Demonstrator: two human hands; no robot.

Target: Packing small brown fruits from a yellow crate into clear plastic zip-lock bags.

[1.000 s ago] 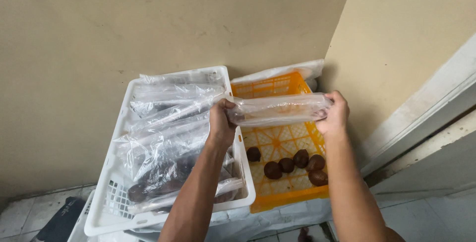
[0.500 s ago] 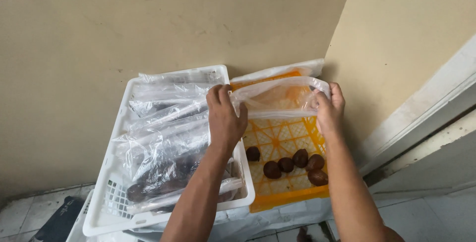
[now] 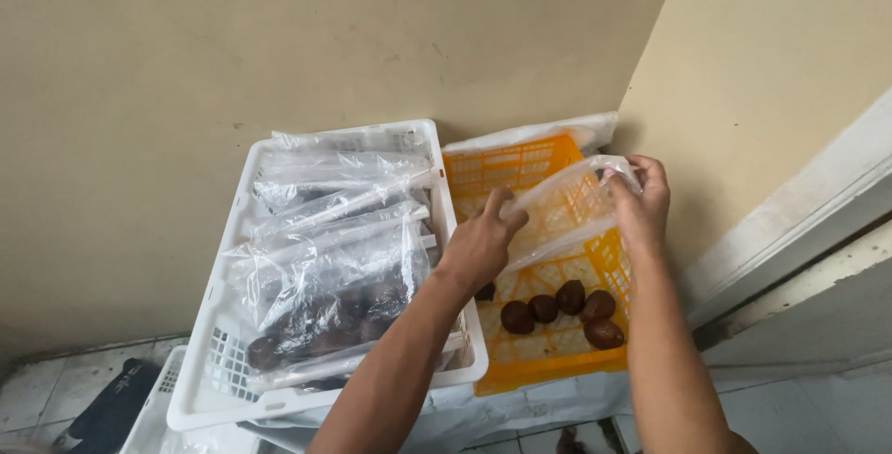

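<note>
My right hand (image 3: 643,201) pinches the upper right end of an empty clear plastic bag (image 3: 569,205) above the orange crate (image 3: 557,376). The bag slopes down to the left, where my left hand (image 3: 483,242) grips its lower end with curled fingers, over the seam between the two crates. Several round dark brown fruits (image 3: 557,310) lie loose on the orange crate's floor, below the bag. To the left stands a white crate (image 3: 221,273) filled with clear bags (image 3: 325,250), some holding the same dark fruits.
Both crates sit in a corner against beige walls. A second white crate (image 3: 149,417) sticks out under the first, and white plastic sheeting (image 3: 520,407) lies beneath them. A dark object (image 3: 102,412) lies on the tiled floor at lower left. A pale door frame (image 3: 799,231) runs along the right.
The bag was held level and stretched between both hands. My left hand has dropped and moved right with its end, so the bag now hangs slanted; my right hand stayed near the far right corner.
</note>
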